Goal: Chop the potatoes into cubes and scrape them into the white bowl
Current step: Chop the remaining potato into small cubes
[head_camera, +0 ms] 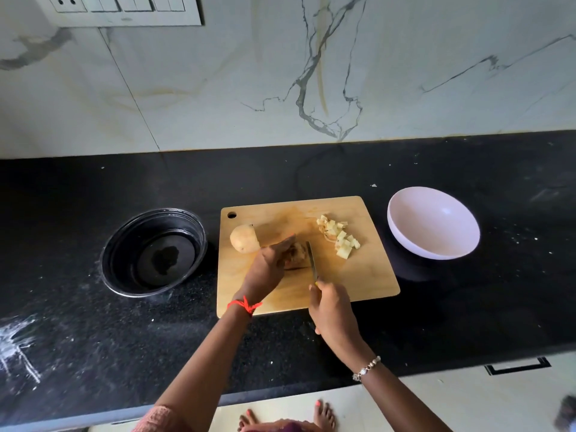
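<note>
A wooden cutting board [358, 275] lies on the black counter. My left hand [268, 266] presses down on a cut potato piece [297, 255] at the board's middle. My right hand [330, 307] grips a knife [311, 258], its blade standing against the right side of that piece. Just left of my left hand rests a potato half [244, 238], skin on. A pile of several potato cubes [339, 238] lies on the board's right part. The white bowl [433, 222] stands empty on the counter right of the board.
A black bowl [154, 252] with a little dark liquid stands left of the board. The marble wall rises behind the counter [93, 322]. White smears mark the counter's left front. The counter's front edge runs below my arms, with my feet on the floor beneath.
</note>
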